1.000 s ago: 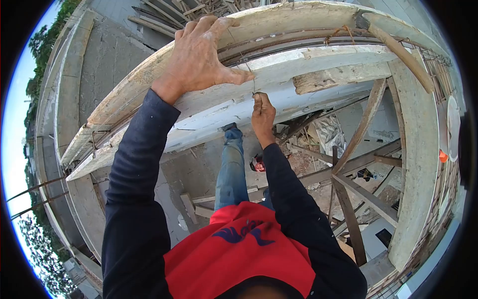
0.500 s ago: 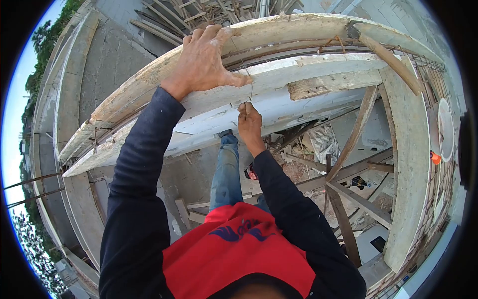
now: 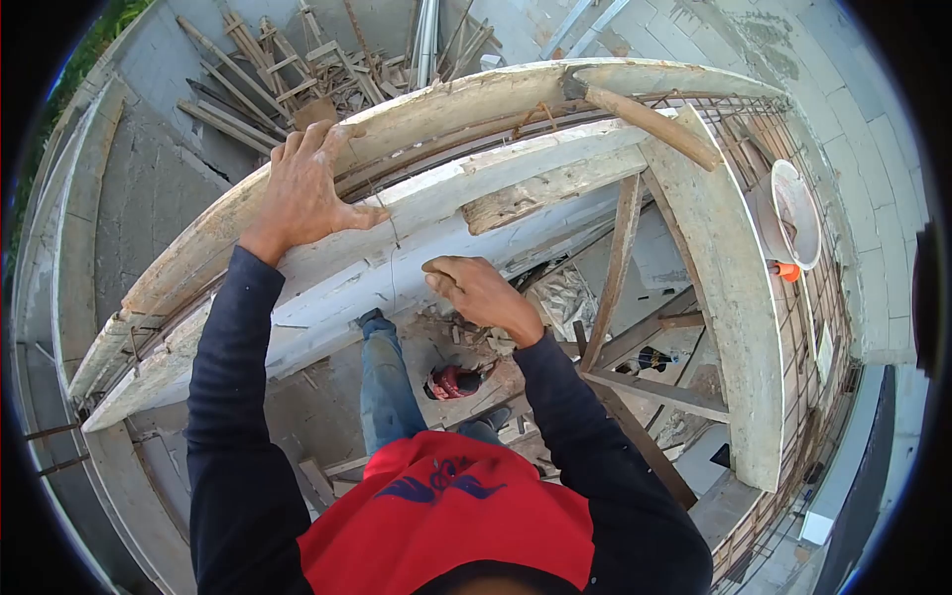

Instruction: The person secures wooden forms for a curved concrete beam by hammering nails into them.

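My left hand [image 3: 302,193] is hooked over the top edge of a long, curved wooden formwork board [image 3: 198,248], fingers over the far side and thumb pointing right. A thin tie wire [image 3: 393,226] hangs down the white inner board [image 3: 327,288] just right of that thumb. Below and to the right of the wire, my right hand [image 3: 481,293] hovers in front of the white board. Its fingers are curled in and it is clear of the wire; nothing shows in it. My jeans leg [image 3: 385,382] and red sandal [image 3: 451,382] stand far below.
Slanted wooden braces [image 3: 615,288] prop the formwork from beneath. Rebar mesh [image 3: 793,327] runs along the right side, with a white bucket [image 3: 798,213] and an orange object [image 3: 786,270] on it. Scrap lumber [image 3: 297,69] is piled beyond the beam. Rubble lies on the ground below.
My right hand has left the wire it was pinching and dropped down to the right. The view has swung right, so my left hand and the beam now sit further left.
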Action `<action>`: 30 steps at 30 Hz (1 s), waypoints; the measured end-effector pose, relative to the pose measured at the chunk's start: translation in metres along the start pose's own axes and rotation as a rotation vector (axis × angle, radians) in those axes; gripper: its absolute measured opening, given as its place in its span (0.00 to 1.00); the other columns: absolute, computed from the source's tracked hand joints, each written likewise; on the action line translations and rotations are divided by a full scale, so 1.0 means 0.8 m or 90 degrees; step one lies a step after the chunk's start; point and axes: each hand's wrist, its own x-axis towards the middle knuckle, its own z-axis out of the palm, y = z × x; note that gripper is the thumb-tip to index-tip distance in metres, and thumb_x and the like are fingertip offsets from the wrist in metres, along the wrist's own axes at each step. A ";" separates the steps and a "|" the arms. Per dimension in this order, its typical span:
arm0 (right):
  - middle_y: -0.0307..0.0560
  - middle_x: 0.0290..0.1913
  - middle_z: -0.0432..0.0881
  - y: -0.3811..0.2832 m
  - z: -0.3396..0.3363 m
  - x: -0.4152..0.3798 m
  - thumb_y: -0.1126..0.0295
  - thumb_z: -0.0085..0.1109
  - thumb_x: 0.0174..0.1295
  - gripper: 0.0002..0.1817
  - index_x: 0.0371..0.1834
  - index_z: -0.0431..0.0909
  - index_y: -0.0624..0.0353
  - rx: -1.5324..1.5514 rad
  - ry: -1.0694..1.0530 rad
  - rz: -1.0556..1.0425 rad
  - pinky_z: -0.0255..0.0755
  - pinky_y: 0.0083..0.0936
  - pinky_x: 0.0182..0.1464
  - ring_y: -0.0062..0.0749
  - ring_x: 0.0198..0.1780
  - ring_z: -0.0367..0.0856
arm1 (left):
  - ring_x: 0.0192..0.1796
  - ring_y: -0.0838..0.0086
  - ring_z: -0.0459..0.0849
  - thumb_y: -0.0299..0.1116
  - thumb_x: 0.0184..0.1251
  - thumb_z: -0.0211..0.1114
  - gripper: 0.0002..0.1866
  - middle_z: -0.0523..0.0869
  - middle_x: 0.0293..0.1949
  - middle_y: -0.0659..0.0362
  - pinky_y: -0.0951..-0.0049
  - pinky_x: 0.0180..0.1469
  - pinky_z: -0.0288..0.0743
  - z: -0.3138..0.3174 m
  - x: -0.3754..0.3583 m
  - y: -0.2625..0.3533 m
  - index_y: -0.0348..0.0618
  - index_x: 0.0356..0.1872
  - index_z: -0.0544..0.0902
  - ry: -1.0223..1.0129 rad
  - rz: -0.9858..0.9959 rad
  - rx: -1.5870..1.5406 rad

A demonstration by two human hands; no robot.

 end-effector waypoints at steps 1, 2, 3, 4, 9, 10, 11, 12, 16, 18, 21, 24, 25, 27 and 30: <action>0.55 0.33 0.83 -0.027 -0.059 -0.008 0.67 0.51 0.67 0.13 0.46 0.76 0.67 -0.125 0.085 -0.116 0.75 0.34 0.38 0.42 0.33 0.83 | 0.63 0.46 0.67 0.70 0.29 0.72 0.58 0.69 0.63 0.41 0.48 0.64 0.60 -0.002 0.000 0.000 0.41 0.63 0.70 -0.016 -0.013 -0.003; 0.55 0.36 0.83 -0.064 -0.115 -0.013 0.71 0.54 0.65 0.12 0.48 0.78 0.64 -0.007 0.200 0.061 0.75 0.37 0.40 0.45 0.36 0.82 | 0.63 0.46 0.66 0.69 0.29 0.72 0.57 0.69 0.62 0.42 0.47 0.64 0.60 -0.003 0.000 0.000 0.42 0.63 0.70 -0.034 -0.033 -0.003; 0.55 0.40 0.82 -0.059 -0.164 -0.010 0.73 0.56 0.62 0.13 0.49 0.78 0.62 -0.212 0.416 -0.003 0.73 0.37 0.48 0.47 0.43 0.81 | 0.63 0.46 0.66 0.69 0.29 0.72 0.57 0.69 0.62 0.42 0.47 0.64 0.60 -0.001 0.000 0.001 0.42 0.63 0.70 -0.030 -0.042 -0.009; 0.54 0.48 0.80 -0.043 -0.218 -0.002 0.73 0.58 0.60 0.17 0.53 0.76 0.59 -0.531 0.523 -0.089 0.68 0.41 0.56 0.49 0.52 0.76 | 0.64 0.46 0.66 0.70 0.29 0.71 0.58 0.69 0.62 0.42 0.47 0.65 0.59 0.001 0.001 -0.001 0.42 0.64 0.69 -0.026 -0.036 0.018; 0.55 0.52 0.80 0.014 -0.381 0.054 0.60 0.65 0.55 0.31 0.65 0.69 0.48 -0.814 0.090 0.283 0.71 0.45 0.56 0.52 0.56 0.76 | 0.65 0.42 0.64 0.73 0.27 0.71 0.65 0.65 0.64 0.39 0.45 0.67 0.57 0.011 -0.003 -0.015 0.45 0.70 0.61 -0.057 -0.010 0.065; 0.55 0.50 0.81 0.020 -0.395 0.059 0.59 0.65 0.55 0.31 0.64 0.69 0.49 -0.850 0.063 0.259 0.72 0.44 0.54 0.51 0.53 0.78 | 0.65 0.42 0.64 0.73 0.27 0.71 0.65 0.65 0.64 0.39 0.45 0.67 0.57 0.005 -0.005 -0.016 0.45 0.70 0.61 -0.058 -0.029 0.075; 0.55 0.48 0.82 0.020 -0.400 0.062 0.57 0.66 0.55 0.31 0.63 0.70 0.49 -0.889 0.039 0.237 0.74 0.42 0.52 0.51 0.51 0.80 | 0.66 0.41 0.62 0.74 0.27 0.71 0.66 0.64 0.65 0.38 0.44 0.68 0.55 0.001 -0.008 -0.015 0.48 0.72 0.58 -0.067 -0.012 0.057; 0.55 0.48 0.82 0.012 -0.396 0.062 0.57 0.66 0.55 0.31 0.63 0.70 0.49 -0.887 0.033 0.221 0.74 0.42 0.52 0.51 0.51 0.80 | 0.68 0.39 0.60 0.74 0.27 0.71 0.68 0.62 0.66 0.38 0.44 0.70 0.53 -0.003 -0.011 -0.014 0.51 0.73 0.55 -0.077 0.008 0.037; 0.57 0.46 0.83 -0.016 -0.357 0.013 0.55 0.67 0.55 0.30 0.61 0.72 0.53 -0.816 0.298 0.179 0.74 0.41 0.48 0.52 0.47 0.82 | 0.70 0.38 0.56 0.75 0.27 0.71 0.69 0.59 0.68 0.38 0.42 0.72 0.49 -0.006 -0.019 -0.016 0.57 0.75 0.51 -0.140 -0.017 0.109; 0.58 0.44 0.83 -0.027 -0.323 -0.012 0.55 0.67 0.56 0.29 0.59 0.73 0.55 -0.734 0.427 0.191 0.75 0.40 0.46 0.51 0.44 0.83 | 0.71 0.38 0.54 0.75 0.28 0.71 0.67 0.58 0.69 0.38 0.40 0.71 0.49 0.002 -0.017 -0.019 0.57 0.75 0.52 -0.095 -0.029 0.066; 0.50 0.32 0.80 -0.039 -0.261 -0.050 0.53 0.62 0.62 0.26 0.52 0.73 0.64 -0.259 0.463 0.052 0.74 0.29 0.37 0.36 0.33 0.81 | 0.71 0.39 0.54 0.74 0.28 0.71 0.66 0.58 0.69 0.38 0.40 0.71 0.48 0.009 -0.018 -0.024 0.56 0.74 0.56 -0.090 -0.010 0.107; 0.44 0.28 0.76 -0.034 -0.151 -0.082 0.53 0.60 0.64 0.26 0.49 0.71 0.68 0.157 0.444 0.059 0.71 0.24 0.32 0.25 0.26 0.77 | 0.72 0.40 0.52 0.77 0.24 0.70 0.68 0.57 0.70 0.38 0.40 0.71 0.47 0.008 -0.017 -0.022 0.54 0.73 0.59 -0.097 0.013 0.115; 0.45 0.28 0.76 -0.004 -0.105 -0.093 0.52 0.59 0.65 0.26 0.49 0.71 0.69 0.181 0.483 0.034 0.70 0.24 0.30 0.24 0.24 0.75 | 0.73 0.40 0.51 0.78 0.22 0.70 0.69 0.56 0.71 0.38 0.39 0.71 0.47 0.012 -0.016 -0.022 0.54 0.73 0.59 -0.089 0.011 0.129; 0.47 0.25 0.77 0.039 -0.012 -0.107 0.55 0.59 0.64 0.23 0.48 0.72 0.68 0.149 0.492 0.051 0.72 0.30 0.29 0.32 0.22 0.76 | 0.74 0.41 0.50 0.80 0.26 0.68 0.68 0.55 0.72 0.40 0.40 0.72 0.46 0.017 -0.013 -0.014 0.50 0.72 0.60 -0.097 0.005 0.186; 0.51 0.28 0.79 0.071 0.081 -0.109 0.64 0.63 0.59 0.16 0.42 0.74 0.64 0.220 0.333 0.191 0.73 0.34 0.33 0.39 0.26 0.77 | 0.73 0.45 0.55 0.77 0.38 0.65 0.59 0.59 0.71 0.44 0.41 0.72 0.44 0.015 -0.010 0.000 0.45 0.68 0.66 -0.034 -0.009 0.107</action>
